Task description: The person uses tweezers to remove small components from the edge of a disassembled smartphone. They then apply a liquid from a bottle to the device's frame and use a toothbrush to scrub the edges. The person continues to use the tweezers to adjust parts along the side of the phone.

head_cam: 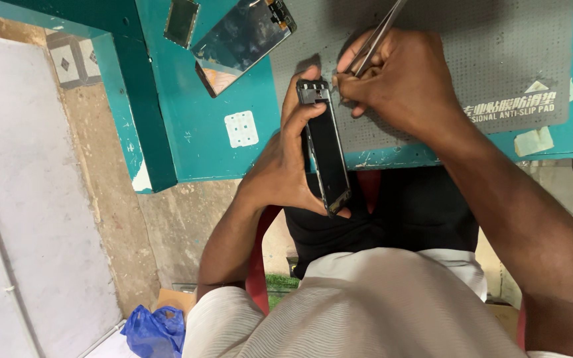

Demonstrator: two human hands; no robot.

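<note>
One teal bench, grey mat, concrete floor

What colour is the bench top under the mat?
Teal green: the bench top shows it plainly in the head view, scuffed at the edge, with a grey perforated mat on it.

Teal workbench across the top of the frame, with a grey dotted mat at upper right carrying white lettering. Black phone frame at centre, silver tweezers above it. Pale ribbed shirt low in the frame, black trousers mid-frame, and a blue bag at lower left.
</note>
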